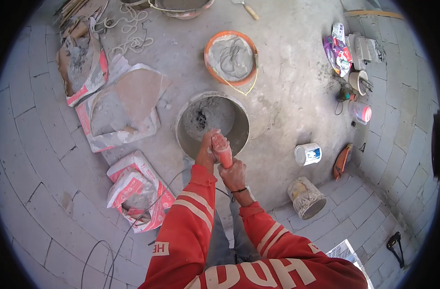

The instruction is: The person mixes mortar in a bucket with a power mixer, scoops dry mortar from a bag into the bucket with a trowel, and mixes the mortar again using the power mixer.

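Both my hands are closed around a red, dust-covered mixing drill (222,148) held over a large grey bucket (242,126). My left hand (208,150) grips its far left side, at the near rim of the bucket. Closer to my body, my right hand (234,176) wraps the rear end of the drill; a dark band is on that wrist. Inside the bucket lies grey mortar (211,110) with a dark, rough patch on the left. I cannot make out the drill's shaft and tip clearly.
Beyond stands an orange-rimmed bucket (208,65) of grey mortar. Torn cement bags (142,195) lie left, with a cable (155,198) crossing beside my legs. To the right are a white paint can (308,154) and a dirty bucket (304,195). A trowel (250,11) lies far ahead.
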The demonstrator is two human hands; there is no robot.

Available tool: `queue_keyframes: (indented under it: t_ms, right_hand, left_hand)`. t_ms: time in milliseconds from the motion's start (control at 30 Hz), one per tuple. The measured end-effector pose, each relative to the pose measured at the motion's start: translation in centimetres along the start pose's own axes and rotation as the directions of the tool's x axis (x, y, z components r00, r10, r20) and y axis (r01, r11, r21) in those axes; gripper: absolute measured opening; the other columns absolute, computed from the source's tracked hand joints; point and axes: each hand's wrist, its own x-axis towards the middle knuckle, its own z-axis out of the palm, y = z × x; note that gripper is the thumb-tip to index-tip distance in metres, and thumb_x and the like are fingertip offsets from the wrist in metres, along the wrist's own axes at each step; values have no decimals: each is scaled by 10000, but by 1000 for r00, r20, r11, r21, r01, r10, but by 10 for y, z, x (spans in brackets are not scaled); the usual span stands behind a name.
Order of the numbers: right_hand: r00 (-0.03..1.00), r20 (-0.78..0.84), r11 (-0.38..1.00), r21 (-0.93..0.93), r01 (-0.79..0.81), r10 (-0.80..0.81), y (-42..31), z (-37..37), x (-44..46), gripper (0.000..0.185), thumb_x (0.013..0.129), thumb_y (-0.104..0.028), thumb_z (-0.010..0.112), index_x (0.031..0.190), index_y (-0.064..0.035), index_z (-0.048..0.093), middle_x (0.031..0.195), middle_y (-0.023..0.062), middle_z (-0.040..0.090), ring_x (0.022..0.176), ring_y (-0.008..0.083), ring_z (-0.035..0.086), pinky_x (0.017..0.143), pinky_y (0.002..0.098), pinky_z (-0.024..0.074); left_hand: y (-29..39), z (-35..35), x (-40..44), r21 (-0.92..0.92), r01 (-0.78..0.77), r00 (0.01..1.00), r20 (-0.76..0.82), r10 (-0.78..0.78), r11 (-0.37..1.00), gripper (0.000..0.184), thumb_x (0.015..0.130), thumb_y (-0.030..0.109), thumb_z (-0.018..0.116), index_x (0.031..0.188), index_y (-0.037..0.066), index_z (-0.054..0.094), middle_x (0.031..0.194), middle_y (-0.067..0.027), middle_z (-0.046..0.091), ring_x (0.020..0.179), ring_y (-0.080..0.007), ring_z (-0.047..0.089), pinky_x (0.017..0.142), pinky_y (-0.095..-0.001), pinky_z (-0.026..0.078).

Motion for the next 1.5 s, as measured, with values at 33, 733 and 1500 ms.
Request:
queue_keyframes:
  t_ms: [33,733,1500]
  right_hand:
    - [1000,2,1000,-11,4,-4,0,0,1,190,744,-146,667,800,35,680,750,279,677,763,487,671,734,518,538]
    - [995,-66,997,13,-70,71,15,-12,-11,185,752,-133,694,878,1,707,805,262,703,796,471,690,759,519,554]
    - [998,-32,995,91,-44,47,-4,-10,11,209,750,-161,711,878,4,704,809,253,710,828,468,692,779,508,551]
  left_hand:
    - [5,12,-13,11,-75,997,-5,75,997,340,849,345,770,1013,87,621,865,-75,629,785,-252,667,704,-406,591]
    - [-43,-38,73,-11,361,925,133,-356,933,268,876,348,713,862,93,633,762,-83,649,672,-271,659,645,-418,581]
    - [6,22,-5,101,6,994,107,-17,995,474,929,473,694,1224,107,631,1071,-71,641,963,-230,674,875,-376,571]
